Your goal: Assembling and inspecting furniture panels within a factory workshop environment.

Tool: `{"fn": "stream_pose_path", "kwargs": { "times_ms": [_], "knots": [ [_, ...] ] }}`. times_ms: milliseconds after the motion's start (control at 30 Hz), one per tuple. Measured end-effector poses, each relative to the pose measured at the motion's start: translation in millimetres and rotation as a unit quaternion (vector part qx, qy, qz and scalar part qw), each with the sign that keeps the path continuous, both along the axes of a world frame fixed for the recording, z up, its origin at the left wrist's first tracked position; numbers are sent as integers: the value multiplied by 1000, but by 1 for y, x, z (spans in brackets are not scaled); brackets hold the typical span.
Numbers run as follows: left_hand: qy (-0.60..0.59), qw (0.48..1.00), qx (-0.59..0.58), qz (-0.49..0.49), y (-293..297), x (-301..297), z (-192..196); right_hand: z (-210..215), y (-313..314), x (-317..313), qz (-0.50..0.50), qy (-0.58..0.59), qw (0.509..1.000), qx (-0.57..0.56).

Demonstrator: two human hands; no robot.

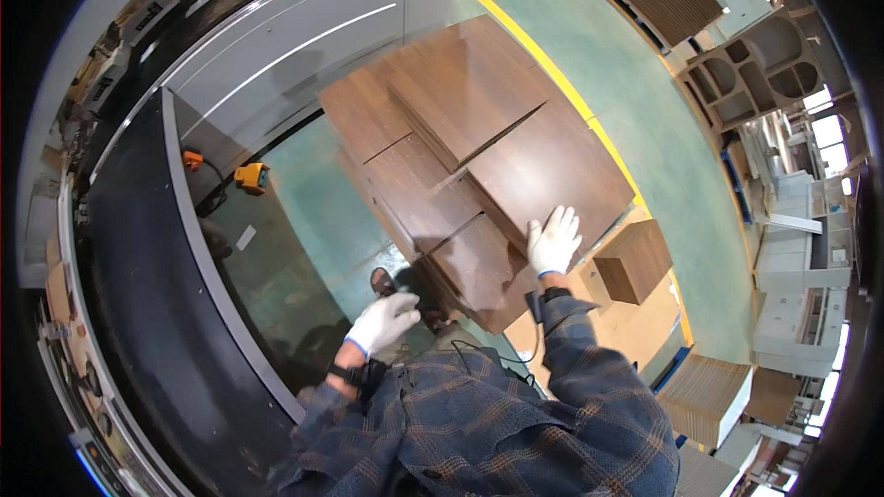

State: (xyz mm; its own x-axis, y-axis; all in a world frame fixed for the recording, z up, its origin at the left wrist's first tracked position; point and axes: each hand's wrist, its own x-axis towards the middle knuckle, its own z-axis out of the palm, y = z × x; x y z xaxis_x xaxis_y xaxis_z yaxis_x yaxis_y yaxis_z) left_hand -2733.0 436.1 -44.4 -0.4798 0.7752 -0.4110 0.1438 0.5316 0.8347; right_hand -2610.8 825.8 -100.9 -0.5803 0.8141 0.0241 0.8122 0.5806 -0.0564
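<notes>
Brown wood-grain panels lie in several piles close together in front of me. My right hand (554, 241), in a white glove, rests with fingers spread on the near edge of the higher right panel pile (562, 166). Lower than that one is the near pile (474, 262), just left of my right wrist. Another raised pile (474, 97) lies farther off, and lower panels (414, 179) extend to its left. My left hand (382, 323), also gloved, hangs in front of my body with loosely bent fingers and the thumb apart. Nothing shows in it, and it touches no panel.
A black-topped machine bed (138, 239) with a grey edge runs along my left, joining a grey cabinet (304, 46). An orange foot pedal (251, 178) sits on the floor. To the right are a small brown panel stack (635, 262), a yellow floor line (562, 78) and cardboard stacks (704, 387).
</notes>
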Motion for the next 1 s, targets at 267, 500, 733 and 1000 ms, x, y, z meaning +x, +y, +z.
{"fn": "stream_pose_path", "kwargs": {
  "times_ms": [267, 500, 733, 1000],
  "knots": [
    [-521, 831, 85, 175, 153, -27, -103, 38, -116, 0, 58, -78, 987, -126],
    [-543, 824, 50, 153, 282, 27, -121, 47, -52, 28, 55, 79, 991, -98],
    [-477, 852, 64, 208, 268, 2, -96, 75, -45, 15, 8, -80, 980, -182],
    [-417, 863, 202, 201, 169, -54, -29, 62, 75, 32, -18, 83, 994, -73]
  ]
}}
